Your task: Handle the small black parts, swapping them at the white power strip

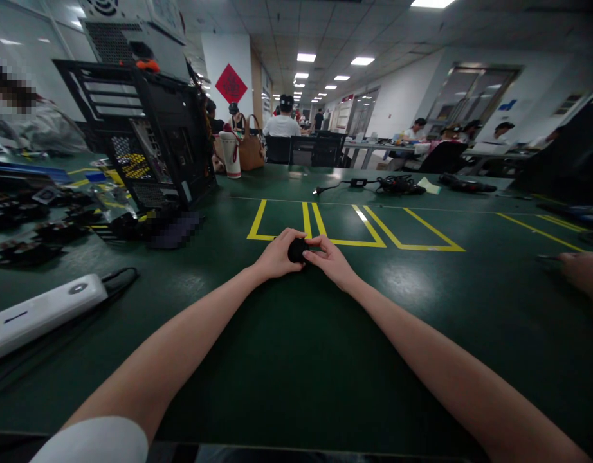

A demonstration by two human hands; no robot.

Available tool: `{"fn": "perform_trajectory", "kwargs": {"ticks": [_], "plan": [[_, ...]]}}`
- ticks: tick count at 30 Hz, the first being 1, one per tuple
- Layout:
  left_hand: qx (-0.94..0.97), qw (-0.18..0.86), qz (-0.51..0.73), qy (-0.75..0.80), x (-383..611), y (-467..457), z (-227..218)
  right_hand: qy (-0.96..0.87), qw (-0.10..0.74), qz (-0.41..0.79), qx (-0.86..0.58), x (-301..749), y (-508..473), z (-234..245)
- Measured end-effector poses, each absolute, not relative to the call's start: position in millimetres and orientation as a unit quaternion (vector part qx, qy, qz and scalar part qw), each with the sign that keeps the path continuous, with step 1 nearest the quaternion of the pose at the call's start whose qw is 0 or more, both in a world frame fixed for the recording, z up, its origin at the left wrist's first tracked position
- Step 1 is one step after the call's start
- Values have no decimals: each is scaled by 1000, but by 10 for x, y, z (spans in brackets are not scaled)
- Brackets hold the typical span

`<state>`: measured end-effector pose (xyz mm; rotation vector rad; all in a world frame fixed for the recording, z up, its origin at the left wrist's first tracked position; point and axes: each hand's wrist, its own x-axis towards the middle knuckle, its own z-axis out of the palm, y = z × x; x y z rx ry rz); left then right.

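Between my two hands is a small round black object (297, 250) whose kind I cannot make out. My left hand (278, 255) curls round its left side, with fingers over the far edge and the thumb in front. From the right, my right hand (328, 260) grips the same object between thumb and fingers. Both hands are close above or on the green tabletop (296, 347), just in front of the yellow tape lines (347, 242). Whether the object touches the table is hidden by my hands.
On the left stand an opened black computer case (166, 141), several dark parts (31, 251) and a white power strip (45, 312). Coiled black cables (400, 184) lie at the back. Another person's hand (586, 273) is at the right edge. A cup (231, 154) stands beside a brown bag (251, 148).
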<state>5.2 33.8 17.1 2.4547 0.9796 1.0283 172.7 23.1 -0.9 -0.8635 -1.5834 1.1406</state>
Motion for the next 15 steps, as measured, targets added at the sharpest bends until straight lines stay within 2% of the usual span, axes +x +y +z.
{"fn": "perform_trajectory", "kwargs": {"ticks": [15], "plan": [[855,144,368,338,56,371,132,-644,485,487,-335,1731,239,-13]]}}
